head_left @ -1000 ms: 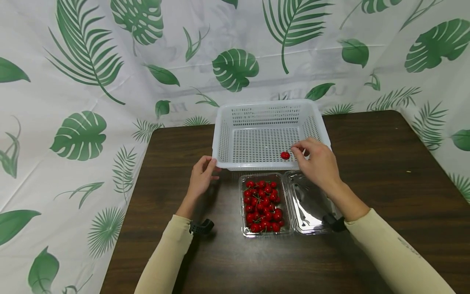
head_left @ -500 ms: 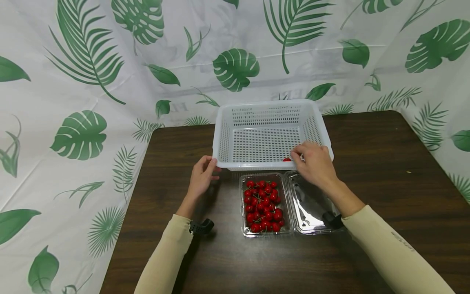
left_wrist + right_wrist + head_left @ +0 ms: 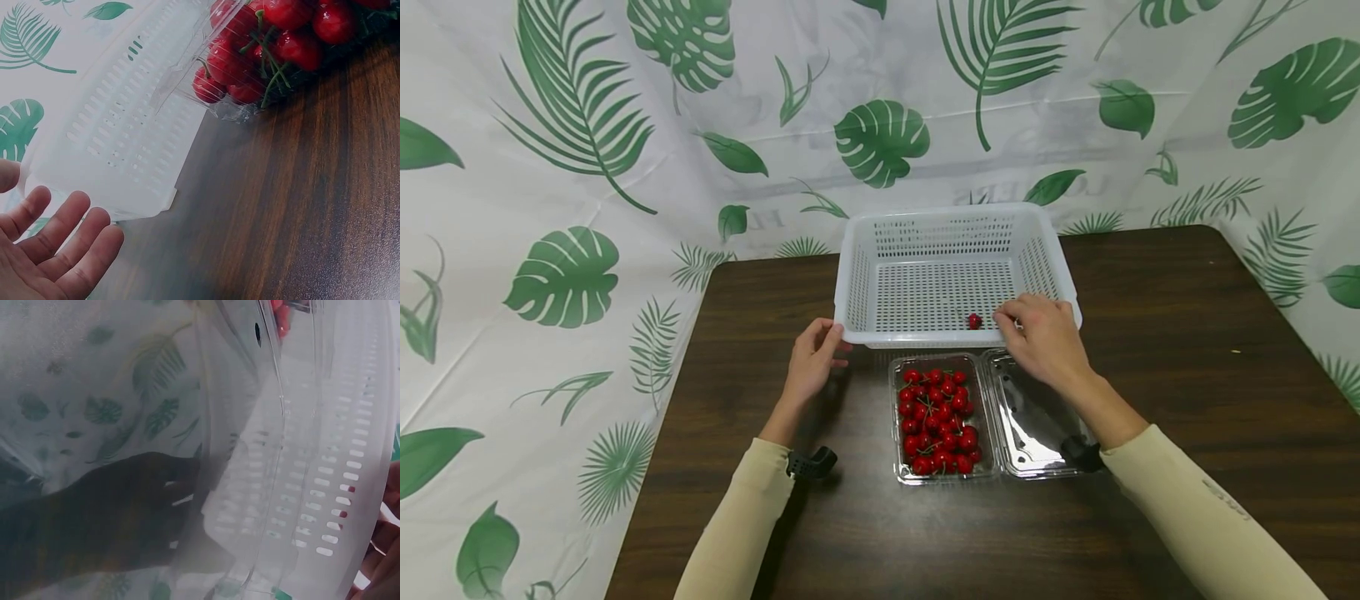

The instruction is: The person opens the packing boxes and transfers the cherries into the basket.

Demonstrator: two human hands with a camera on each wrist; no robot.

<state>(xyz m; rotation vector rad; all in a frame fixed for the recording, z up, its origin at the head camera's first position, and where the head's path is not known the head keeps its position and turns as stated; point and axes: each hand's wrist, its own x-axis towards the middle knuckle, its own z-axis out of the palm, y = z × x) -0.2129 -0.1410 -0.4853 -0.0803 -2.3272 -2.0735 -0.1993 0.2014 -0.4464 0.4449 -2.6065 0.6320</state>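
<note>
My left hand point(image 3: 807, 360) touches the front left corner of a white perforated plastic basket point(image 3: 932, 337). Its fingers are spread loosely in the left wrist view. Inside the basket, near the front wall, lies one red cherry point(image 3: 974, 321). My right hand point(image 3: 1045, 340) reaches over the front right rim, fingertips drawn together just right of that cherry. Whether they pinch its stem is hidden. In front of the basket, a clear plastic box point(image 3: 897, 467) holds many stemmed cherries point(image 3: 936, 417). In the right wrist view, curled fingers point(image 3: 382, 540) show behind the basket wall.
The box's clear lid point(image 3: 1030, 425) lies open at its right, under my right forearm. All stands on a dark wooden table point(image 3: 1157, 333). Behind the basket hangs a white cloth with green leaves point(image 3: 880, 142). Each wrist wears a black strap point(image 3: 811, 463).
My right hand lowers toward the basket floor with the cherry beside its fingertips. Afterwards the cherry shifts left, a little away from the fingers. My left hand stays still.
</note>
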